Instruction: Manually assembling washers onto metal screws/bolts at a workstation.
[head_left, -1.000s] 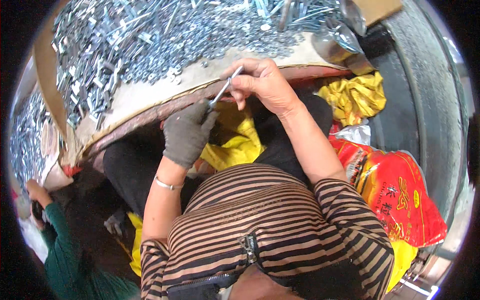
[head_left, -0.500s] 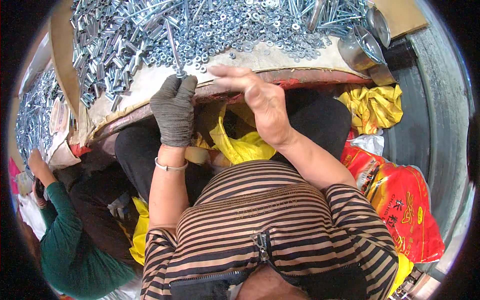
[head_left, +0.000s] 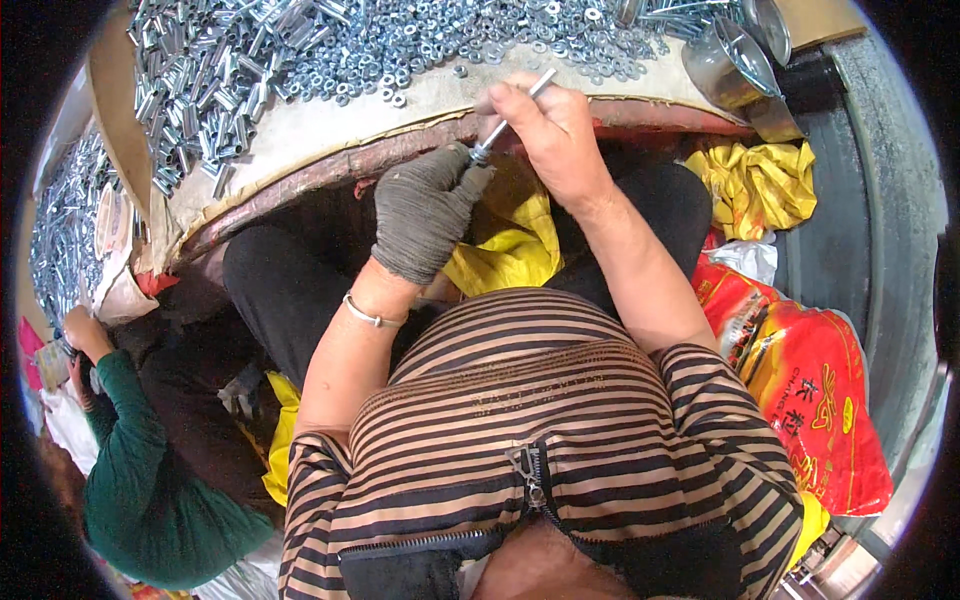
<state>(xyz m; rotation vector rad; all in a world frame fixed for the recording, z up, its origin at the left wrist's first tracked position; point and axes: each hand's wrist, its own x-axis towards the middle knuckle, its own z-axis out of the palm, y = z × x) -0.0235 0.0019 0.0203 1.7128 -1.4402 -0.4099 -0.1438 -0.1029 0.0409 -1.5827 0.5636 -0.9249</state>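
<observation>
My left hand (head_left: 425,212), in a grey knit glove, is closed around the lower end of a long metal bolt (head_left: 505,120). Small round hardware sits on the bolt just above the glove. My bare right hand (head_left: 562,145) pinches the shaft nearer its upper end, which sticks out past the thumb. The bolt slants up to the right, in front of the table's near edge. Beyond it lie heaped nuts and washers (head_left: 400,50), with short metal sleeves (head_left: 215,110) to their left. The bolt's lower tip or head is hidden in the glove.
Metal cups (head_left: 722,65) stand at the table's right end beside long bolts (head_left: 690,12). A cardboard divider (head_left: 118,110) borders the left side. Yellow sacks (head_left: 755,190) and a red bag (head_left: 820,400) lie to the right. A co-worker in a green sleeve (head_left: 130,420) works at left.
Both hands have come together, the left moving right and toward me with the bolt. My right hand has closed on the shaft. The bolt now leans right.
</observation>
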